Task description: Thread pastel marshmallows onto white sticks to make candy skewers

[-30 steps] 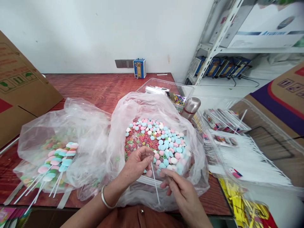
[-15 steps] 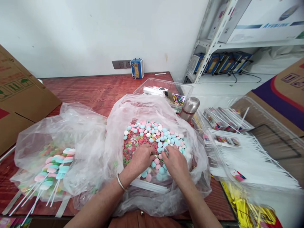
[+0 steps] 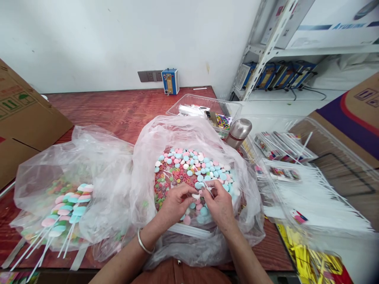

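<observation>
Left hand [image 3: 177,202]: pinching a white candy [image 3: 196,196], lower centre
Right hand [image 3: 219,203]: fingers closed on a thin white stick [image 3: 209,189], just beside the candy
Pastel discs [image 3: 211,171]: smooth, rounded, pink, blue and white, mid-frame
Plastic bag [image 3: 145,157]: translucent, crumpled, its raised edge between hands and steel flask [image 3: 240,130]
Candy skewers [image 3: 72,203]: lower left
White carton [image 3: 322,39]: blue lettering beginning "AYUS", upper right
Table [image 3: 112,110]: reddish, wood-grained
</observation>
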`<state>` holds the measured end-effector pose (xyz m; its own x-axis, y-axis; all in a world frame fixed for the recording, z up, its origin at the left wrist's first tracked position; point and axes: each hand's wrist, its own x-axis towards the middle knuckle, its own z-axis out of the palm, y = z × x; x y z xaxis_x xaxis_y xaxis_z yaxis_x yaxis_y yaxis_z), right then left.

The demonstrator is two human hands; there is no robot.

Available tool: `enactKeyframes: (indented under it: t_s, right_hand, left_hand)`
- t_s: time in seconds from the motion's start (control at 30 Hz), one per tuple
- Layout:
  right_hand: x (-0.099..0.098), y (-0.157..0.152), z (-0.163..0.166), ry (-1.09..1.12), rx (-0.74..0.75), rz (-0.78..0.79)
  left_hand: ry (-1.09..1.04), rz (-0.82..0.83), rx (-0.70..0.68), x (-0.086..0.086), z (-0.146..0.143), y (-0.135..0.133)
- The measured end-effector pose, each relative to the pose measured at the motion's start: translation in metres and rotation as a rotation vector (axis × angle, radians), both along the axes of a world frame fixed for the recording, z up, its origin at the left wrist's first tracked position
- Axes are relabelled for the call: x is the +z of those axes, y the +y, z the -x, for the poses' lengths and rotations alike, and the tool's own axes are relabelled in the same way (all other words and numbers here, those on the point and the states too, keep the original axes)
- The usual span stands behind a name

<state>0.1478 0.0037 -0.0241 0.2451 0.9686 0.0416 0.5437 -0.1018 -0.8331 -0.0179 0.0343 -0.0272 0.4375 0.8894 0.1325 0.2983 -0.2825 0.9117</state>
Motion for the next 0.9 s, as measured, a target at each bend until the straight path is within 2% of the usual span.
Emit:
enactKeyframes:
  t_s: [0.1,0.2,0.37,0.47,0.63,0.77,0.83,0.9]
  right_hand:
    - [0.007,-0.003,0.002,0.229,0.053,0.036]
    - [0.013,-0.004,-0.001,0.329,0.122,0.070]
    - [0.011,-0.009,-0.007,0.466,0.216,0.109]
    - [0.006,-0.013,-0.007,0.528,0.212,0.131]
    - [0.001,-0.014,-0.001,0.499,0.181,0.125]
    - [0.006,-0.012,0.001,0.543,0.192,0.107]
    - [0.011,-0.015,0.000,0.458,0.181,0.076]
    - [0.015,-0.023,-0.002,0.270,0.126,0.041]
  left_hand:
    - [-0.204,0.313,-0.025,0.007,-0.001,0.002]
    - [-0.315,0.458,0.009,0.011,-0.003,0.002]
    - [-0.316,0.482,0.047,0.013,-0.005,0.002]
    - [-0.301,0.457,0.070,0.013,-0.005,0.002]
    - [-0.312,0.446,0.071,0.010,-0.007,0.003]
    - [-0.418,0.589,-0.009,0.009,-0.008,0.002]
    - [-0.455,0.650,0.047,0.008,-0.010,0.003]
    - [-0.476,0.660,0.176,0.007,-0.010,0.005]
